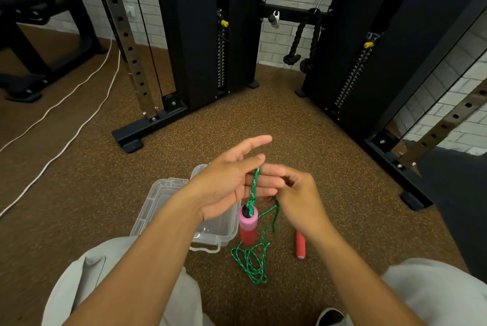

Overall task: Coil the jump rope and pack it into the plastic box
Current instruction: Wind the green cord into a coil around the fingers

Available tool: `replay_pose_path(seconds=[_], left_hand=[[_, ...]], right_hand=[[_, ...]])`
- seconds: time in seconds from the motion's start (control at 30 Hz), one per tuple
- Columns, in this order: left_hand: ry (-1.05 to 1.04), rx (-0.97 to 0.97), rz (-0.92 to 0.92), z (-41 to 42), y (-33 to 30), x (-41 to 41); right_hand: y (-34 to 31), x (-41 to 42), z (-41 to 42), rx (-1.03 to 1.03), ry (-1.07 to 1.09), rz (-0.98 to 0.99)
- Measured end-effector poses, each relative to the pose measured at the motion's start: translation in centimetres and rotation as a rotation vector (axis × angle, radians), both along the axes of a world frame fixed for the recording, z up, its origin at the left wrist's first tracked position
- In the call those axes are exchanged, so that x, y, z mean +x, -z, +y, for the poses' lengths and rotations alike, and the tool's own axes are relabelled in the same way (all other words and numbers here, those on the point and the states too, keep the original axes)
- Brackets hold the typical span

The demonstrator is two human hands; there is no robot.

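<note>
Head view: left hand fingers straight, green rope draped across them; right hand curled, pinching rope; pink handle dangles over clear plastic box; second handle on floor.

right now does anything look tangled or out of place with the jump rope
Yes. The green rope lies in a loose tangled heap on the floor, not coiled. One pink handle dangles from the stretch at the hands, the other handle lies apart on the floor. The plastic box sits open, holding none of it.
</note>
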State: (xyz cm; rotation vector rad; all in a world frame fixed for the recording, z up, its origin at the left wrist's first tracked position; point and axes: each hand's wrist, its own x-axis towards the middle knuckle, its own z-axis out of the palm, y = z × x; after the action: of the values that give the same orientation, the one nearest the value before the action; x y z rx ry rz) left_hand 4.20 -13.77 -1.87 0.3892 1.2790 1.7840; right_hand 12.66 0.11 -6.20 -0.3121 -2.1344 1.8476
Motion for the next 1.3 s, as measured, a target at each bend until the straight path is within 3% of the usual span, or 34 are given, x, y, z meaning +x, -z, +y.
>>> replay_pose_path(seconds=[0.13,0.33,0.47,0.73,0.97,1.1,1.3], left_hand=[[0.014,-0.003,-0.014,-0.2,0.2,-0.2],[-0.147,-0.019,-0.012,-0.1,0.4,-0.9],[-0.205,-0.015,-0.042,-0.2,0.5,-1.5],[-0.182,-0.033,0.043,-0.3,0.5,-1.2],[-0.094,-0.291,0.299,0.6,1.5,-0.4],[0.019,-0.274,0.254,0.6,1.1,0.1],[0.089,-0.202,0.186,0.4,0.7,0.3]], right_hand=[[0.8,0.1,0.0,0.109,-0.048,-0.082],[2.5,0.5,-0.2,0.634,-0.094,-0.119],[1.7,0.8,-0.9,0.822,-0.175,-0.09],[-2.0,1.8,-0.4,0.744,-0.117,0.033],[-3.3,1.1,1.0,0.697,-0.049,-0.003],[-3.7,0.9,1.5,0.705,-0.058,-0.009],[-3.0,0.4,3.2,0.561,-0.02,-0.021]])
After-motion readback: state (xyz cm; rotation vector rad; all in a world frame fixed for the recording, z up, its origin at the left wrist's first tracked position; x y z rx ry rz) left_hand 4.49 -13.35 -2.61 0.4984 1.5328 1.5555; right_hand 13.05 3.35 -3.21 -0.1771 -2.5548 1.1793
